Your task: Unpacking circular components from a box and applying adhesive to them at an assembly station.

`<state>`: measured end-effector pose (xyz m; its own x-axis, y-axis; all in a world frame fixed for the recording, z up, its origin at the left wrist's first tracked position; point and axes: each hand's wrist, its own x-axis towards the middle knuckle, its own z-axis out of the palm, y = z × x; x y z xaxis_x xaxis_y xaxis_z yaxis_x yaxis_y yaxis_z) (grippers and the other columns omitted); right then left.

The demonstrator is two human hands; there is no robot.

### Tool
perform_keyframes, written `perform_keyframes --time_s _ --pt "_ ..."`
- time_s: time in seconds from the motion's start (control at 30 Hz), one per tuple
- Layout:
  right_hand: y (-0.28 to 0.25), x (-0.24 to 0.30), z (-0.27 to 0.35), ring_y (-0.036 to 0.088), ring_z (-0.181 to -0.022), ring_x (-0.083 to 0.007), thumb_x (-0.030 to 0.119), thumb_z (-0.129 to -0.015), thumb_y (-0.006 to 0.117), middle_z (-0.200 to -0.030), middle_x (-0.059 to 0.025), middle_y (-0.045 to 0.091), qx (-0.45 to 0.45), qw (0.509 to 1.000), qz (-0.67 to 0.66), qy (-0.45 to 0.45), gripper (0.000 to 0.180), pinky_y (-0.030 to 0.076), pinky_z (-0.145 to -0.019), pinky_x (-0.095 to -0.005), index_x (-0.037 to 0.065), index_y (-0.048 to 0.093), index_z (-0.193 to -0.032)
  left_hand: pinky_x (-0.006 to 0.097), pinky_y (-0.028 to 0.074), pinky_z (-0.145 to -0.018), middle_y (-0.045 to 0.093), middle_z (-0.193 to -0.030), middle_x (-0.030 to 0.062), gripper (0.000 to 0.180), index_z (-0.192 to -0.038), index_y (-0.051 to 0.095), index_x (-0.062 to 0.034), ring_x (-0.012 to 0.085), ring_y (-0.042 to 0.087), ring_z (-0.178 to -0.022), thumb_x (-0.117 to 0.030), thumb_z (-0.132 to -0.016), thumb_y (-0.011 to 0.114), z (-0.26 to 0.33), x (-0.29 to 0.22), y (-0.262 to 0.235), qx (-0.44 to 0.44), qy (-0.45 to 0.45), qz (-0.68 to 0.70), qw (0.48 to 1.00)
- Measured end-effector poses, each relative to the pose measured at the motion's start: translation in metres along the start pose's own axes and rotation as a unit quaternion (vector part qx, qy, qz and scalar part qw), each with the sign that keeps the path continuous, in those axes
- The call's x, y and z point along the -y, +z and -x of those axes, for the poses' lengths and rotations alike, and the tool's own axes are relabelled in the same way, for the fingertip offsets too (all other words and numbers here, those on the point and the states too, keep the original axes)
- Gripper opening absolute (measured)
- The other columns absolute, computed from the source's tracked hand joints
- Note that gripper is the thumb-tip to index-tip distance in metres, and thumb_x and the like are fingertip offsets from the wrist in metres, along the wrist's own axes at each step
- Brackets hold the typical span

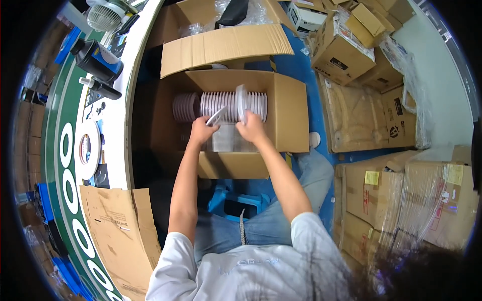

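Observation:
An open cardboard box sits in front of me, its flaps folded out. Inside lies a row of thin white round pieces stood on edge, with a shorter, shaded stack at its left end. My left hand is closed on the edge of a white disc-like piece, tilted over the row. My right hand grips another white round piece, held nearly upright and slightly blurred. Below the row, translucent plastic shows between my wrists.
A white worktop on the left bears a black bottle, a small fan and a white ring. Another open carton stands beyond the box. Stacked cartons line the right side. A blue stool is below me.

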<state>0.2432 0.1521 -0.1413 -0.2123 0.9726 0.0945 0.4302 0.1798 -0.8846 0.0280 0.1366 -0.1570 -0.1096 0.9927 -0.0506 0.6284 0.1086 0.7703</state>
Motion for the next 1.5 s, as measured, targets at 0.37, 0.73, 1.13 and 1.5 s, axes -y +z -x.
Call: perform_keyframes --time_s 0.37,0.73,1.13,1.5 --pt "-0.011 0.003 -0.014 0.055 -0.061 -0.0188 0.014 -0.066 0.063 -0.068 -0.0129 0.055 0.142 0.972 0.158 -0.1 0.018 0.044 -0.054 -0.0324 0.003 0.051 -0.074 0.033 0.05 -0.064 0.065 -0.068 0.0132 0.021 -0.083 0.067 -0.0003 0.0213 0.064 -0.064 -0.018 -0.071 0.07 -0.013 0.003 0.002 0.033 0.03 -0.111 0.993" --pt "-0.02 -0.024 -0.009 0.05 -0.053 -0.015 0.02 -0.067 0.066 -0.056 -0.0042 0.045 0.168 0.968 0.12 -0.143 0.026 0.041 -0.05 -0.0296 0.004 0.046 -0.064 0.031 0.049 -0.063 0.062 -0.065 0.0158 0.018 -0.083 0.068 -0.0005 0.0212 0.064 -0.062 -0.015 -0.072 0.068 -0.013 0.001 0.001 0.009 0.076 -0.099 0.992" --pt "0.0 -0.025 0.011 0.047 -0.053 -0.0107 0.004 -0.071 0.059 -0.059 -0.0021 0.046 -0.076 0.97 -0.204 -0.105 0.018 0.04 -0.05 -0.0267 0.007 0.042 -0.067 0.03 0.049 -0.062 0.062 -0.064 0.0124 0.015 -0.077 0.066 -0.0005 0.0176 0.062 -0.061 -0.013 -0.069 0.067 0.009 0.007 -0.018 -0.012 0.067 0.02 0.997" --pt "0.026 -0.024 0.039 0.061 -0.074 -0.0374 0.021 -0.068 0.063 -0.073 -0.0193 0.061 -0.05 0.995 -0.07 0.043 0.024 0.047 -0.067 -0.0442 0.002 0.058 -0.083 0.035 0.049 -0.064 0.064 -0.075 0.0173 0.024 -0.089 0.062 -0.0006 0.0277 0.065 -0.069 -0.015 -0.071 0.07 0.019 -0.004 -0.056 -0.098 0.073 -0.068 0.99"
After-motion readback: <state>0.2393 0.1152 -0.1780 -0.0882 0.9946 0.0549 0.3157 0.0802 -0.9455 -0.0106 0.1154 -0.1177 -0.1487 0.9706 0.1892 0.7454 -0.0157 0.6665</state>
